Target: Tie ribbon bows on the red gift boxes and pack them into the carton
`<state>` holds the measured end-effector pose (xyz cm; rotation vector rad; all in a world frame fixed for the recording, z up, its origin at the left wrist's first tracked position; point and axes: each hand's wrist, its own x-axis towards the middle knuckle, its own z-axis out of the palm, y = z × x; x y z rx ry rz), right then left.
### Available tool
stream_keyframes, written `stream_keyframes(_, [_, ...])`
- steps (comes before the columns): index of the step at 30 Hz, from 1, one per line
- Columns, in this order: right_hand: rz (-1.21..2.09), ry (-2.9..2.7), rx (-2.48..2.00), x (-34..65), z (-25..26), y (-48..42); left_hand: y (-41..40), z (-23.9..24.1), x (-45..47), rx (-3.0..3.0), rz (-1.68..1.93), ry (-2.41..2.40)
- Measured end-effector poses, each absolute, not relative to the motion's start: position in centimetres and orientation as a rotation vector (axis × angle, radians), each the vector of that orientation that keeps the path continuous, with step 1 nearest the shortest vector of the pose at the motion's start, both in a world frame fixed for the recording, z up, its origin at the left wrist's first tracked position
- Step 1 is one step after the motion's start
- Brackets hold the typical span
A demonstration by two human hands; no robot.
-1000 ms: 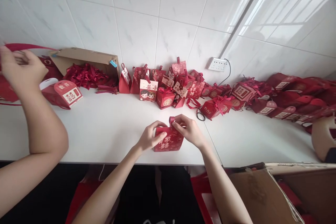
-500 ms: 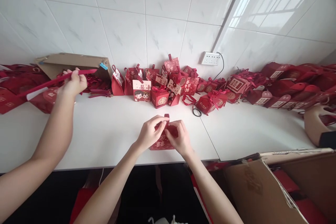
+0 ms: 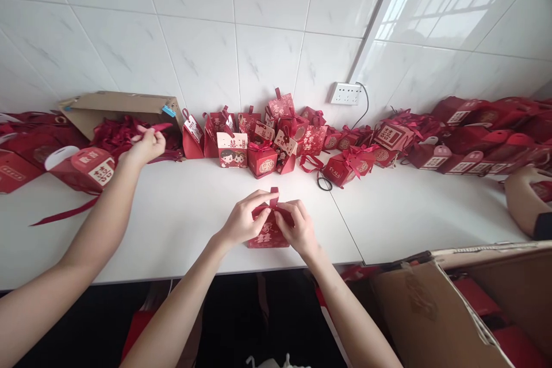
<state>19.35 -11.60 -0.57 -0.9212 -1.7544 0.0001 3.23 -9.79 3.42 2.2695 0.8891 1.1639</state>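
Observation:
A small red gift box (image 3: 268, 234) with gold lettering sits on the white table (image 3: 181, 213) near its front edge. My left hand (image 3: 244, 219) and my right hand (image 3: 298, 225) both pinch its folded top flaps, fingers closed on the box. Behind it, against the wall, stands a cluster of finished red gift boxes (image 3: 263, 144) with ribbons and tags.
Another person's hand (image 3: 144, 145) at the left holds a red ribbon by an open cardboard box (image 3: 116, 106) full of ribbons. A third person's arm (image 3: 524, 198) rests at the right. More red boxes (image 3: 474, 138) line the wall. A large cardboard carton (image 3: 435, 310) stands below the table edge.
The other person's hand at the left has moved right toward the ribbon box, and a ribbon now trails on the table. My hands stay pinched on the box top.

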Motion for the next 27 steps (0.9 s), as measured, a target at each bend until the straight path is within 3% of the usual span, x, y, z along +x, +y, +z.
stream_keyframes(20, [0.38,-1.716,-0.998,19.2,0.3,-11.8,-10.0,2.9,3.7,2.37,1.276,0.906])
stream_keyframes(27, [0.605,-1.62,-0.991,19.0,0.9,-11.9,-10.2,3.4,4.0,2.004,1.292,0.918])
